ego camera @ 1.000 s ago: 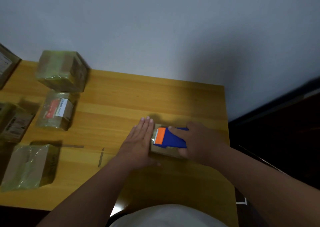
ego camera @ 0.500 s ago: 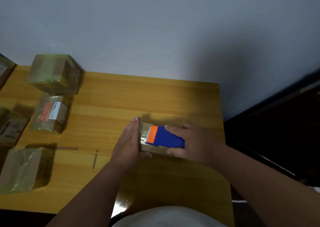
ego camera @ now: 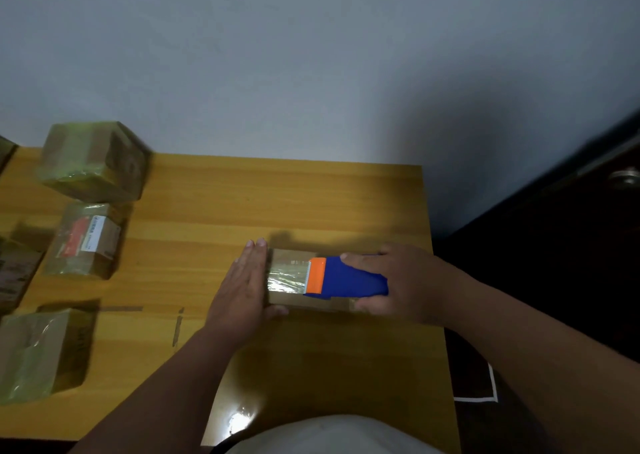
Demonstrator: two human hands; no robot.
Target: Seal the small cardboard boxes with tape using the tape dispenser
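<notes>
Yellow wooden table (ego camera: 311, 194) under everything, against a pale wall. Along its left side, several tape-wrapped brown cardboard parcels (ego camera: 93, 163), glossy with film, well apart from the work. Near the right edge, the small brown cardboard box (ego camera: 298, 303), lying flat, a shiny strip of clear tape (ego camera: 287, 277) already across the left part of its top. On that top, the blue plastic tape dispenser with an orange blade guard (ego camera: 346, 279), orange end toward the left.

Right hand (ego camera: 401, 284) wrapped around the dispenser's blue body, fingers curled over the far side, thumb under the near edge. Left hand (ego camera: 242, 291) flat and straight-fingered, palm pressed against the box's left end, thumb at the near corner.

Probably light and fairly stiff, this box (likely to skid on the smooth table under the dispenser's pull), hence bracing at the end wall. Best held by the sides, clear of the tape path. Tape itself thin, sticky, prone to wrinkling.
</notes>
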